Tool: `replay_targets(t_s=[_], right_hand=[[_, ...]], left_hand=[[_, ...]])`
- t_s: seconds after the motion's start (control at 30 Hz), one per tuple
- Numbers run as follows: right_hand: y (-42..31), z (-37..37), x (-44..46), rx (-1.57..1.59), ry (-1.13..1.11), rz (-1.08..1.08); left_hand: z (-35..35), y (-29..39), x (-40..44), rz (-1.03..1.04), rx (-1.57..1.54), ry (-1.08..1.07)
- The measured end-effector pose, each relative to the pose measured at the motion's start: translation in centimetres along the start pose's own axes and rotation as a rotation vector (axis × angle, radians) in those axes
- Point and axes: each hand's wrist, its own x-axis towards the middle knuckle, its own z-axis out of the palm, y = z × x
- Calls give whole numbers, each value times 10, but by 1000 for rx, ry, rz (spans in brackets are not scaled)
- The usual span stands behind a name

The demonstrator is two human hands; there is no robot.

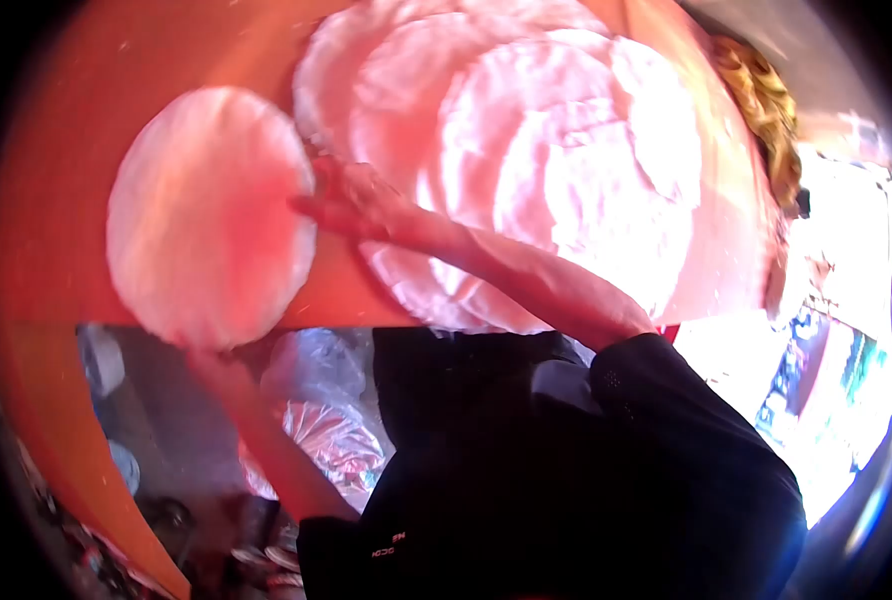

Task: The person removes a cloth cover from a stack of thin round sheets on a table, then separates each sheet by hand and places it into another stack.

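Observation:
A large, round, pale flatbread [201, 220] extends over the near edge of the orange table, on the left. My left hand [218, 368] is at its near rim, blurred, with the fingers closed on the edge and partly hidden. Across from it, my right hand [356, 200] reaches to the flatbread's right rim. Its fingers are apart, and one digit overlaps that rim. Right of this hand, several more round flatbreads [586, 150] lie overlapping in a spread pile, washed out by bright light.
The orange table [51, 200] curves around the left side. Below its edge are clear plastic bags [331, 440] and a white container [104, 360]. A yellowish crumpled cloth [761, 110] lies along the far right edge. Strong glare covers the right side.

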Motion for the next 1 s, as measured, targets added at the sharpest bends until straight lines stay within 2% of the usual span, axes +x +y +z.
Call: replay_targets(t_s=[0.03,0.07,0.1,0.17,0.2,0.23,0.27,0.3,0.37,0.4,0.43,0.47,0.5,0.53,0.57,0.6,0.67,0.73,0.8,0.87,0.9,0.93,0.97,1.0], right_hand=[[-25,-45,8,220,-71,348],[-50,-91,16,365,-82,668],[-43,-121,-3,191,11,651],[-10,-198,-45,-60,142,439],[13,-228,-74,-303,130,574],[49,-261,-117,-545,74,539],[67,-290,-152,-674,-6,642],[80,-313,-181,-798,-88,737],[102,-342,-235,-828,-263,923],[110,-349,-252,-756,-275,904],[115,-354,-258,-749,-267,909],[119,-359,-262,-765,-219,796],[124,-362,-267,-778,-168,685],[135,-365,-273,-763,-85,607],[142,-370,-274,-769,-50,578],[153,-380,-277,-681,-42,658],[174,-411,-274,-587,-18,772],[163,-448,-241,-746,-6,678],[120,-471,-202,-994,-36,494],[71,-461,-182,-1119,-163,308],[53,-442,-184,-1042,-222,258],[39,-419,-193,-787,-185,283],[28,-394,-202,-731,-321,373],[27,-372,-214,-513,-350,419]], left_hand=[[-3,5,-4,-372,-395,62],[-9,17,-5,-485,-374,166],[-14,25,-6,-596,-346,273],[-29,19,-17,-623,-124,339],[-20,30,-20,-615,-132,323],[-11,50,-27,-555,-79,414],[-4,71,-34,-493,-22,508],[5,91,-41,-485,-20,506],[36,130,-52,-472,-28,460],[54,140,-61,-462,-25,458],[73,148,-68,-412,-139,375],[96,160,-77,-360,-252,292],[127,195,-87,-436,-336,229],[145,195,-98,-328,-275,50],[166,208,-111,-320,-348,-90],[186,212,-122,-288,-278,-201],[226,232,-145,-264,-349,-436],[259,266,-167,-337,-463,-634],[283,277,-185,-322,-432,-758],[308,305,-195,-536,-550,-852],[322,312,-201,-530,-541,-847],[334,317,-206,-616,-697,-825],[344,320,-209,-703,-852,-795],[352,319,-211,-705,-841,-782]])
